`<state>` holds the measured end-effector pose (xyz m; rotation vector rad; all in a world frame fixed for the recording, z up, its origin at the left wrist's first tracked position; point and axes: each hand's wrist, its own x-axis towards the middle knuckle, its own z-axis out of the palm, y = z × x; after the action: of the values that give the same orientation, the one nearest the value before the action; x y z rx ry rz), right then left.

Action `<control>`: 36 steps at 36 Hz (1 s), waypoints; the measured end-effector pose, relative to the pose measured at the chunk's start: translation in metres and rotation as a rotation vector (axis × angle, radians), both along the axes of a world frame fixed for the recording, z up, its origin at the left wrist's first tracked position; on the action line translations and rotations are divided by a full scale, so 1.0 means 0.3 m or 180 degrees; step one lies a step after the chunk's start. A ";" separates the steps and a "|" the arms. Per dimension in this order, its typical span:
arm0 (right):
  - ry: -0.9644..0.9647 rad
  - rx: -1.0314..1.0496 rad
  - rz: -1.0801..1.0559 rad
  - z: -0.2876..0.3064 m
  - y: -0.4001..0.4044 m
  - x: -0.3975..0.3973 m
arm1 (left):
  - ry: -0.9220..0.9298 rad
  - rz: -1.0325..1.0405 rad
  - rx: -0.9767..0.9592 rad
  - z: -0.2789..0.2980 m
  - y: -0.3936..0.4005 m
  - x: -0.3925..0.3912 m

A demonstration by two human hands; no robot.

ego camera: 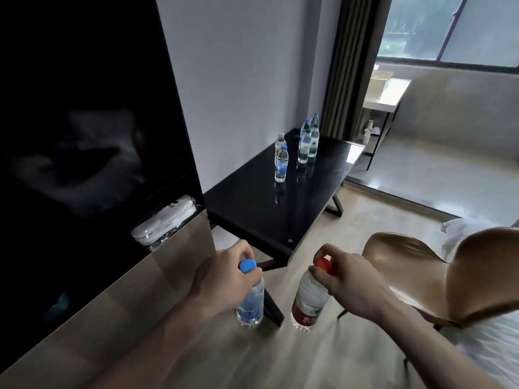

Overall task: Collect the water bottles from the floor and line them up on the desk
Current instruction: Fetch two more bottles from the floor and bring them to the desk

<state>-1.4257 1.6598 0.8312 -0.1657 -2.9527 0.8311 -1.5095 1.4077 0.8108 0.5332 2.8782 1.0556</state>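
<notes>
Fingers (247,252) of the left hand (222,279) pinch the blue-capped bottle (250,301) by its neck; the right hand (345,279) likewise grips the red-capped bottle (309,299). Both dangle short of the desk (252,214), so a swing could loosen either or topple the standing bottles (306,141).

Glossy black desk (252,209), clear-plastic bottles (281,164)

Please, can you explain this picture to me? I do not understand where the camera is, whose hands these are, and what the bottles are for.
The camera sits on a person's head, looking forward and down. The left hand grips a blue-capped bottle near its neck; the right hand pinches a red-capped bottle at its cap. Ahead stands a black desk with about five bottles upright on it, not yet in one line. A brown chair stands at the right.
</notes>
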 end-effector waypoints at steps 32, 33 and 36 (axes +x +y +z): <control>-0.0170 0.0172 0.1021 -0.082 0.984 -0.995 | -0.0130 0.1014 -0.0258 -0.069 0.829 -0.768; -0.0182 0.0205 0.1044 -0.088 0.999 -1.035 | -0.0145 0.1046 -0.0255 -0.079 0.841 -0.809; -0.0250 0.0262 0.1098 -0.097 1.048 -1.158 | -0.0172 0.1136 -0.0279 -0.103 0.871 -0.938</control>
<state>-1.7732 1.9741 0.8021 0.3325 -3.1316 0.7467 -1.7908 1.6688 0.7798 -0.0175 3.0218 0.9515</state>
